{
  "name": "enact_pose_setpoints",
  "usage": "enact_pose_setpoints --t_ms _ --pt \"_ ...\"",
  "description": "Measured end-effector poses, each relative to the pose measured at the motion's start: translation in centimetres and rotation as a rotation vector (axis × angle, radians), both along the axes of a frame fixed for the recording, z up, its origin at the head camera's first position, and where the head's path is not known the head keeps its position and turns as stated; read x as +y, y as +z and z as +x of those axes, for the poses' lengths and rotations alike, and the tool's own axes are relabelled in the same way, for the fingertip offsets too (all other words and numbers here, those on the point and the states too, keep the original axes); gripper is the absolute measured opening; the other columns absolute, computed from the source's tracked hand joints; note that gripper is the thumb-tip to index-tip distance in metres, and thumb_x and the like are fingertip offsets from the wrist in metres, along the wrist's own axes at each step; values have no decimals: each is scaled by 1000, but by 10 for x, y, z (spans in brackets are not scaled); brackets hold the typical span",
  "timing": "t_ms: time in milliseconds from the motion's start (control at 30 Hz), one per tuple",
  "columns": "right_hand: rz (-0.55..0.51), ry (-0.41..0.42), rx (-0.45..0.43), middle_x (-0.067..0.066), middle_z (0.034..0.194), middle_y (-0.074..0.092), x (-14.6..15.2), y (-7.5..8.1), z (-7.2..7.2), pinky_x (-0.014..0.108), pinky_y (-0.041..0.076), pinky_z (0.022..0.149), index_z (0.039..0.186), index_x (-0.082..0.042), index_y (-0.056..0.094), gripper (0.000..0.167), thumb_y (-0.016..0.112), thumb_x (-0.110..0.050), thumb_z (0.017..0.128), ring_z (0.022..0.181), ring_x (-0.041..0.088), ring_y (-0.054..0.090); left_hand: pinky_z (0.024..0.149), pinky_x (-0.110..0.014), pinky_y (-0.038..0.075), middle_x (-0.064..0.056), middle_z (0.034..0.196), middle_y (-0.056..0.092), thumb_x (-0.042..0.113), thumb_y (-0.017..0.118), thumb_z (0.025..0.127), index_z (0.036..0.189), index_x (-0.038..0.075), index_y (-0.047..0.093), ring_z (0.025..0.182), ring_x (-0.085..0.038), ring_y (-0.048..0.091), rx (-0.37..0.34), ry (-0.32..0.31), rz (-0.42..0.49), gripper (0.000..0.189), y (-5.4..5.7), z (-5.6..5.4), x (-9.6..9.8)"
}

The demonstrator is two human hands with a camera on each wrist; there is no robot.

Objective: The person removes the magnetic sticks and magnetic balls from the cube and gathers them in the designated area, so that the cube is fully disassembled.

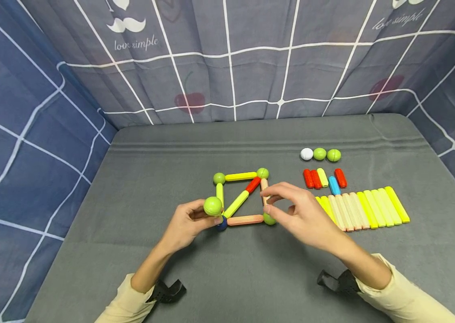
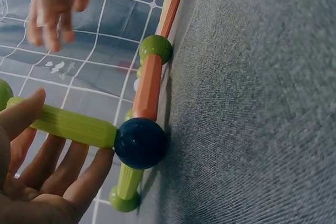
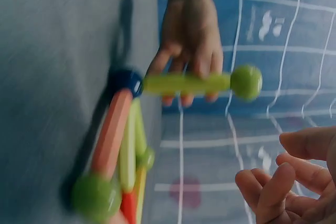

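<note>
A flat four-sided frame of magnetic sticks and balls lies on the table, with green balls (image 1: 263, 173) at three corners and a dark blue ball (image 2: 140, 142) at the near left. A short red stick (image 1: 253, 185) and a yellow-green one form its diagonal; a salmon stick (image 1: 245, 220) makes the near side. My left hand (image 1: 185, 226) holds a yellow-green stick (image 2: 76, 124) that stands up from the blue ball, topped by a green ball (image 1: 212, 206). My right hand (image 1: 302, 215) hovers over the frame's right side, fingers bent loosely around nothing.
Right of the frame lies a row of long yellow and salmon sticks (image 1: 377, 208). Behind them are short red sticks (image 1: 340, 178), a blue one (image 1: 334, 185) and a yellow-green one. Farther back sit a white ball (image 1: 306, 154) and two green balls (image 1: 320, 154). Grid-patterned curtains (image 1: 251, 76) surround the table.
</note>
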State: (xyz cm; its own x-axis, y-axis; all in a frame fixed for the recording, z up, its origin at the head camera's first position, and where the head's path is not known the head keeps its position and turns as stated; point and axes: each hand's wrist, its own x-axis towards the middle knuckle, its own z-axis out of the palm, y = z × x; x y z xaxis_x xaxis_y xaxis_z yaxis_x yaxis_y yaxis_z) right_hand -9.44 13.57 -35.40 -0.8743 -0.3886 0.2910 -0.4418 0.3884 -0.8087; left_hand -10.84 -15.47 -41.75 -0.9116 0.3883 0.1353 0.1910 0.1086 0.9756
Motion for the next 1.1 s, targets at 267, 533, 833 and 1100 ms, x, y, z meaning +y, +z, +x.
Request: enact_pose_setpoints --t_ms 267,533,833,1100 --pt "6 109 106 -10 111 65 -62 11 -6 46 34 101 116 -15 69 27 74 -15 90 78 2 61 81 -35 55 -14 104 70 -3 75 85 110 -3 69 96 -24 70 30 -28 16 26 -2 -1 -2" --pt "142 63 84 -22 91 61 -87 15 -17 55 28 91 97 -27 71 8 73 -26 90 84 -2 58 79 -36 56 -10 101 70 -5 72 87 107 -4 68 92 -23 70 20 -58 57 20 -4 -3 -3" --pt "80 116 40 -16 93 63 -83 14 -19 54 29 96 97 -21 71 9 73 -18 88 85 1 61 78 -36 56 -9 100 69 -5 71 88 103 -3 67 91 -22 69 27 -93 53 16 -3 -4 0" --pt "-44 186 -90 -3 101 62 -76 11 -20 29 51 75 106 -10 69 16 68 -7 90 75 9 66 80 -37 56 -13 104 69 -4 72 87 108 -1 67 95 -23 69 52 -74 28 22 -4 -4 2"
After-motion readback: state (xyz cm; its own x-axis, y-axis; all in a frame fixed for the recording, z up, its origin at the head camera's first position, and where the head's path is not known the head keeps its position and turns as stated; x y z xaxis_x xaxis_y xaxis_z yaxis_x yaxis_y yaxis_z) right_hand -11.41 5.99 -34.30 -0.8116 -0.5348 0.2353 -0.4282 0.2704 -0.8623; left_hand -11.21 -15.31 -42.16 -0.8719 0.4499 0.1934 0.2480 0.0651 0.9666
